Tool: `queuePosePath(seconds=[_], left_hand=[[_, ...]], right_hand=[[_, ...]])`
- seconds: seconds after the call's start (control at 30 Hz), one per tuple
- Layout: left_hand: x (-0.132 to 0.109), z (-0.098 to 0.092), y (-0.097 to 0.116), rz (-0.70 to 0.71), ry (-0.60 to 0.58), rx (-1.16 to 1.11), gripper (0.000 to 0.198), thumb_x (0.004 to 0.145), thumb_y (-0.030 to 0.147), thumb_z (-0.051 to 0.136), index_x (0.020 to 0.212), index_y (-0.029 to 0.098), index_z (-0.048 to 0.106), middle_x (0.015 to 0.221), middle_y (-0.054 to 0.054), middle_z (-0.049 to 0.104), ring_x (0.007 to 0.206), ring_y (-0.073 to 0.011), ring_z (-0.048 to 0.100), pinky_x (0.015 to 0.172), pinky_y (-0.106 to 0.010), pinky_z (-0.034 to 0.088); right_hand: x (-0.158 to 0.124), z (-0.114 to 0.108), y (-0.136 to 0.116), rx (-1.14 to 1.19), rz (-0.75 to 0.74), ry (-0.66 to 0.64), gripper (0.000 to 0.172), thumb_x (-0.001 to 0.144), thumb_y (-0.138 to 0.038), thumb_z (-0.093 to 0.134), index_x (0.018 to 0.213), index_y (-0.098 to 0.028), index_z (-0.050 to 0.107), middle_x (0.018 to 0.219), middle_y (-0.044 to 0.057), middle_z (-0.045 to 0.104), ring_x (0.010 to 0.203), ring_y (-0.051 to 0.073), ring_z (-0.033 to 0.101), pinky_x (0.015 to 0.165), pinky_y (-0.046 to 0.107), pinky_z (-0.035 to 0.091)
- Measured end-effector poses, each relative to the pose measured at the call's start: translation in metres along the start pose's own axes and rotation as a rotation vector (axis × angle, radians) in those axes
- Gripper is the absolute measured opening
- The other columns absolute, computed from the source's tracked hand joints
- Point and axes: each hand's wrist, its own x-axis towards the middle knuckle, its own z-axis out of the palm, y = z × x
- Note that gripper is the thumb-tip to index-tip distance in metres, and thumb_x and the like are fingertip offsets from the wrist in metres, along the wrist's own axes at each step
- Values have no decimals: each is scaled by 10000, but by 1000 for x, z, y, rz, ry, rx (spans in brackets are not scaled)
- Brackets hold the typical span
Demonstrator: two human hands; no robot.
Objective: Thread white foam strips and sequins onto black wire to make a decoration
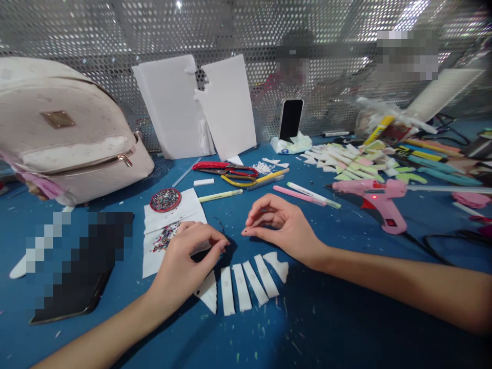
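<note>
My left hand [188, 256] rests on the blue table [326, 318] with its fingers curled in a pinch; a thin dark thread curves up from the fingertips. My right hand [279, 225] lies just to the right, thumb and forefinger pinched together, tips pointing at the left hand; what they hold is too small to name. Just below both hands lies a fan of several white foam strips [242, 284]. Under and left of the left hand sits a white paper [169, 220] with a heap of tiny coloured beads [164, 238] and a round lid of beads [165, 200].
A pink glue gun [374, 200] with a lit red lamp lies at right, its cord trailing. Scissors [226, 169], pens and cut foam bits [357, 164] sit behind. A pale backpack [65, 133], white foam sheets [200, 102], a propped phone [291, 120] and a mesh wall stand at the back.
</note>
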Motion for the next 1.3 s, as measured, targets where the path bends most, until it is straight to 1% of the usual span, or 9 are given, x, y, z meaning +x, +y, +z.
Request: queuePosePath(seconds=[0.27,0.63,0.77,0.9,1.3], left_hand=[[-1,0,-1,6,4,1,165,919,228,573,799,252,683,742,50,711,742,-164,623,800,-344,400],[0,0,0,4,4,5,165,920,225,573,796,252,678,755,53,714,748,-163,627,802,-346,400],[1,0,0,12,7,9,168,920,224,568,795,254,677,753,52,714,744,-162,625,795,-347,402],[0,0,1,11,7,15,171,921,233,565,791,254,674,740,49,710,733,-163,622,795,-349,405],[1,0,1,5,-1,14,169,924,238,564,802,247,681,761,28,720,743,-174,626,799,-357,411]], right_hand=[[0,0,0,-9,2,3,293,722,-120,802,889,-202,576,815,-15,672,762,128,692,723,243,580],[0,0,0,-30,-8,4,293,730,-178,813,896,-202,573,820,-12,671,771,139,696,746,267,588],[0,0,0,-22,-4,1,295,733,-160,810,899,-206,571,815,-18,672,765,130,697,720,243,582],[0,0,-1,-24,-5,1,298,729,-138,809,898,-206,574,821,-20,674,770,124,695,734,235,578],[-1,0,-1,-51,0,2,283,732,-170,807,893,-203,576,826,-10,669,776,141,699,719,261,586]])
